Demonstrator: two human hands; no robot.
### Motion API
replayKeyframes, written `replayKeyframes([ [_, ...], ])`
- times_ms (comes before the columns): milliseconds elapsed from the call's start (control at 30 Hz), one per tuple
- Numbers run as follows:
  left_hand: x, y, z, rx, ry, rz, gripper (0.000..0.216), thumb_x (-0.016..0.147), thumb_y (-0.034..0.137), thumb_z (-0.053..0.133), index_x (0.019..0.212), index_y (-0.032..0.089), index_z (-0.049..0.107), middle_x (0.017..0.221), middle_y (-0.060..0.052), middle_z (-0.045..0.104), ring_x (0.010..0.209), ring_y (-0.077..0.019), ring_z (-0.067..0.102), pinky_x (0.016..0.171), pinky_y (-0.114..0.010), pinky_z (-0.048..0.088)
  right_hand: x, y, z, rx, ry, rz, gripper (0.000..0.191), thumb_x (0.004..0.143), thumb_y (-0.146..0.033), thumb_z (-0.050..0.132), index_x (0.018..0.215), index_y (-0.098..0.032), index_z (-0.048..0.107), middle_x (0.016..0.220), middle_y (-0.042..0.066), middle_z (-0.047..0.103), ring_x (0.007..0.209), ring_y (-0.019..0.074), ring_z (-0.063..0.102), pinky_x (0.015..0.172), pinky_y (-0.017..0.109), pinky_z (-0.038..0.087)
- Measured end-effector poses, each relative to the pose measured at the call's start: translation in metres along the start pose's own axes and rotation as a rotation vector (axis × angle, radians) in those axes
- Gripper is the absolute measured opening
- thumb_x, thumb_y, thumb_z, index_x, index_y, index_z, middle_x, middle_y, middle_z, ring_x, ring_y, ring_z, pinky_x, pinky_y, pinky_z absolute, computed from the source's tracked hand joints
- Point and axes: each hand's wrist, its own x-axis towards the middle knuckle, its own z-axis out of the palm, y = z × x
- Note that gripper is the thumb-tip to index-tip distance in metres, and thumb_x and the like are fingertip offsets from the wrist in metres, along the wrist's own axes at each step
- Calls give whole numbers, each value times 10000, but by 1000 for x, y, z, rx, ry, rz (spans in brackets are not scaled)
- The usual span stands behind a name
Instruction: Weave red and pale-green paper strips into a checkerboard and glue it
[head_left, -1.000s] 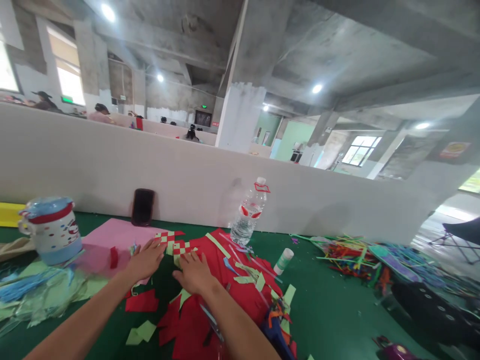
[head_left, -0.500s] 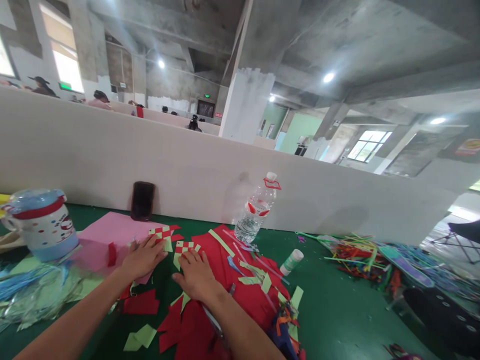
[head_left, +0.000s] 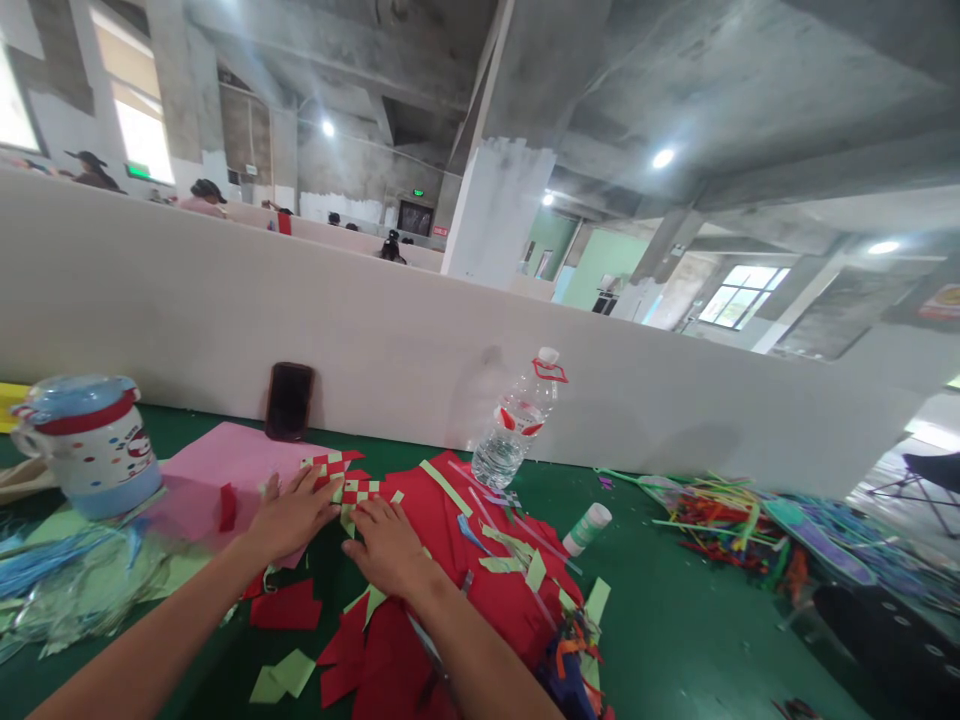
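Note:
Two woven red and light green paper pieces lie side by side on the table under my fingertips. My left hand (head_left: 296, 515) rests flat, fingers stretched over the left woven piece (head_left: 330, 464) at the edge of a pink sheet (head_left: 225, 452). Fingers extended, my right hand (head_left: 386, 545) presses on the lower part of the right woven piece (head_left: 362, 489). Their inner edges look close together or touching; the fingers hide the exact join. Beneath my right forearm lie red sheets (head_left: 405, 670) and a metal tool, partly covered, perhaps scissors.
A glue stick (head_left: 587, 530) and a water bottle (head_left: 517, 425) stand to the right. A phone (head_left: 289, 400) leans on the white partition (head_left: 375, 340). At left is a blue-lidded jug (head_left: 97, 450); coloured strips (head_left: 720, 510) are heaped at right. Paper scraps (head_left: 285, 675) lie in front.
My right hand and its woven piece have shifted slightly left, narrowing the gap to the left piece. The whole view has moved a little.

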Motion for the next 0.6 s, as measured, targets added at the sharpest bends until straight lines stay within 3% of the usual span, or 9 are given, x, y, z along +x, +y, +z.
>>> replayKeyframes([
  [200, -2, 11, -9, 44, -36, 38, 503, 965, 432, 652, 1420, 236, 570, 1603, -111, 472, 1493, -363, 397, 1215, -698, 268, -16, 16, -20, -32, 42, 72, 456, 1064, -249, 426, 1503, -181, 528, 1639, 122, 434, 1566, 292, 293, 1280, 495, 240],
  [333, -12, 13, -21, 71, -54, -18, 556, 1002, 441, 569, 1510, 229, 491, 1689, -143, 355, 1574, -375, 257, 1241, -713, 160, -40, 41, -32, -63, 40, 183, 515, 1016, -165, 436, 1526, -158, 504, 1620, 157, 449, 1556, 320, 314, 1268, 508, 275],
  [467, -52, 26, -28, 98, -113, -32, 538, 986, 328, 486, 1504, 191, 532, 1690, -206, 322, 1593, -391, 193, 1228, -733, 126, -64, 52, -29, -73, 2, 215, 500, 1012, -187, 450, 1501, -156, 545, 1585, 160, 499, 1525, 343, 374, 1254, 523, 304],
  [600, -116, 53, -30, 67, -200, 70, 564, 918, 416, 567, 1476, 334, 565, 1683, -73, 341, 1588, -334, 203, 1266, -644, 160, -74, 52, -20, -64, 5, 230, 507, 1010, -179, 445, 1505, -134, 545, 1586, 178, 496, 1505, 351, 405, 1244, 535, 315],
])
